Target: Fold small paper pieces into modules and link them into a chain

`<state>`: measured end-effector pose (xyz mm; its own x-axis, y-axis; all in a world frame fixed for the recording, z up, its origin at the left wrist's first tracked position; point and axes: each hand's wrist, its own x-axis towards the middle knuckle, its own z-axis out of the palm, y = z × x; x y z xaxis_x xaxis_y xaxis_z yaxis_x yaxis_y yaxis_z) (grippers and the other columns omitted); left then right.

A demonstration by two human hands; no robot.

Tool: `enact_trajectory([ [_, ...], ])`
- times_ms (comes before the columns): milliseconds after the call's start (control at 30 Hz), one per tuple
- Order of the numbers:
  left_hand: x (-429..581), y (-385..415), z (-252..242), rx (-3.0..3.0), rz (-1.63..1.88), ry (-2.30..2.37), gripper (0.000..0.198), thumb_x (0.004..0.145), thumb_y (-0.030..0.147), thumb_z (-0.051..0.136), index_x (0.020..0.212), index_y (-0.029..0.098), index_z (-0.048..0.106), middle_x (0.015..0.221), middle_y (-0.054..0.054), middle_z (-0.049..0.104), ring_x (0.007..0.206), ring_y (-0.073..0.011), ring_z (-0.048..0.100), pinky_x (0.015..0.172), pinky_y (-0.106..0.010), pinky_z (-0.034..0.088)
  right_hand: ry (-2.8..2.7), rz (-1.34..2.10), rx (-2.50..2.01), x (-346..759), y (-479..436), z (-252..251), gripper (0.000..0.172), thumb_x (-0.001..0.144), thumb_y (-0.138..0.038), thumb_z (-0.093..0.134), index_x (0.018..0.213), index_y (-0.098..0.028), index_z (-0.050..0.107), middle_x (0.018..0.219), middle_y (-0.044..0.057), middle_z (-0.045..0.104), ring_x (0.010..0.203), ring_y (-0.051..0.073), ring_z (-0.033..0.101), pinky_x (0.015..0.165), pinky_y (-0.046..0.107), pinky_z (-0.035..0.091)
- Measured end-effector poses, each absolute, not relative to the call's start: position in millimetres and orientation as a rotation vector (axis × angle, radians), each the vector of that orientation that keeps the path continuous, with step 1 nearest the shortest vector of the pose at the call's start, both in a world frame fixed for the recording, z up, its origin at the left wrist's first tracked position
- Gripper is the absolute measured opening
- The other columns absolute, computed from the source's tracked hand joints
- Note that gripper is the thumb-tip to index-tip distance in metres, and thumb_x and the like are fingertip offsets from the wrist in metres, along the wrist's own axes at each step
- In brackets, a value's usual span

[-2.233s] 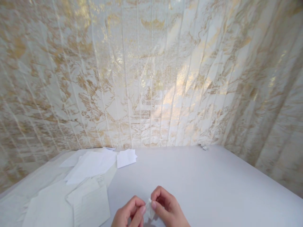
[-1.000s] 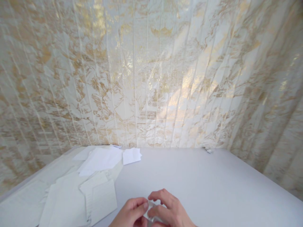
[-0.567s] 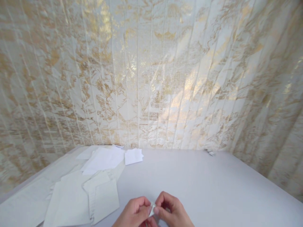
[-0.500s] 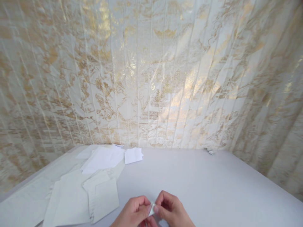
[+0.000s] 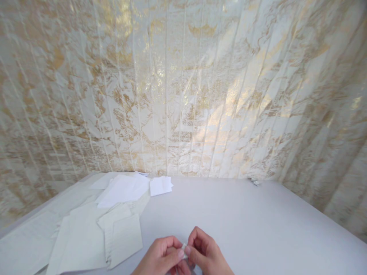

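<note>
Between my two hands, low in the view, is a small folded piece of white paper (image 5: pixel 184 251). My left hand (image 5: pixel 164 256) pinches its left side between thumb and index finger, the other fingers curled below. My right hand (image 5: pixel 205 251) pinches the right side the same way. The fingertips of both hands nearly meet, and they hide much of the paper. Part of something greyish-white shows under my right hand at the bottom edge, too hidden to tell.
Left on the pale table (image 5: pixel 243 229) lie stacks of off-white paper (image 5: pixel 86 236) and squarish sheets (image 5: pixel 126 236). Brighter white sheets (image 5: pixel 122 191) and a small folded white paper (image 5: pixel 160 186) lie farther back. Crumpled scraps (image 5: pixel 254 182) sit by the patterned curtain (image 5: pixel 183 95).
Less of the small paper shows between my fingertips, which have shifted slightly on it. The whole scene sits a little differently as the head camera has moved slightly.
</note>
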<state>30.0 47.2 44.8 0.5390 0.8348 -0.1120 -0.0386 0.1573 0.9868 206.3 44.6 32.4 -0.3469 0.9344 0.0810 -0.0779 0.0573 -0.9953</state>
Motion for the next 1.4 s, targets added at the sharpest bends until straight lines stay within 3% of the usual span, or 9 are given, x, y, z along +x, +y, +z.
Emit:
enact_trajectory([
  [167,31,46,45,1.27,0.74,0.808,0.056,0.072,0.07,0.069,0.079,0.015,0.062,0.067,-0.011,0.077,0.056,-0.0163,0.065,0.057,-0.026,0.042,-1.461,1.441,-0.903,206,45,33,0.057,0.072,-0.072,0.067,0.09,-0.023,0.046,0.054,-0.012,0.042,0.045,0.008,0.04,0.049,0.021,0.03],
  [300,33,45,45,1.229,0.794,0.819,0.058,0.068,0.072,0.07,0.078,0.016,0.059,0.063,-0.01,0.076,0.052,-0.0162,0.063,0.055,-0.027,0.042,-1.501,1.421,-0.867,208,43,31,0.051,0.081,-0.068,0.063,0.099,-0.022,0.05,0.058,-0.011,0.04,0.049,0.01,0.041,0.052,0.022,0.03],
  [567,31,47,42,1.18,0.818,0.782,0.053,0.072,0.066,0.072,0.078,0.015,0.062,0.064,-0.01,0.076,0.053,-0.0154,0.063,0.057,-0.027,0.044,-1.407,1.438,-0.736,204,43,32,0.05,0.08,-0.063,0.068,0.099,-0.021,0.051,0.063,-0.008,0.044,0.054,0.009,0.042,0.056,0.023,0.031],
  [933,29,50,43,1.194,0.859,0.798,0.051,0.074,0.065,0.071,0.079,0.016,0.059,0.066,-0.009,0.077,0.055,-0.0148,0.063,0.059,-0.027,0.044,-1.373,1.377,-0.857,215,51,28,0.049,0.08,-0.065,0.067,0.095,-0.02,0.054,0.052,-0.01,0.042,0.045,0.008,0.038,0.049,0.021,0.028],
  [1067,31,47,43,1.223,0.879,0.773,0.048,0.078,0.063,0.069,0.08,0.016,0.057,0.063,-0.008,0.075,0.054,-0.0141,0.061,0.059,-0.027,0.044,-1.422,1.379,-0.864,214,48,32,0.05,0.085,-0.067,0.058,0.098,-0.019,0.055,0.052,-0.01,0.041,0.046,0.009,0.038,0.049,0.021,0.029],
  [1200,36,44,46,1.258,0.887,0.761,0.053,0.076,0.068,0.067,0.081,0.016,0.057,0.062,-0.007,0.074,0.054,-0.0142,0.06,0.059,-0.027,0.043,-1.438,1.461,-0.785,207,48,27,0.05,0.079,-0.064,0.068,0.1,-0.021,0.052,0.054,-0.011,0.041,0.046,0.008,0.039,0.047,0.021,0.028],
  [1400,41,42,52,1.304,0.871,0.819,0.052,0.083,0.068,0.057,0.077,0.017,0.057,0.058,-0.005,0.069,0.051,-0.0131,0.055,0.056,-0.026,0.042,-1.414,1.379,-0.776,208,47,29,0.046,0.084,-0.06,0.066,0.103,-0.022,0.052,0.056,-0.011,0.041,0.048,0.008,0.039,0.05,0.021,0.027],
])
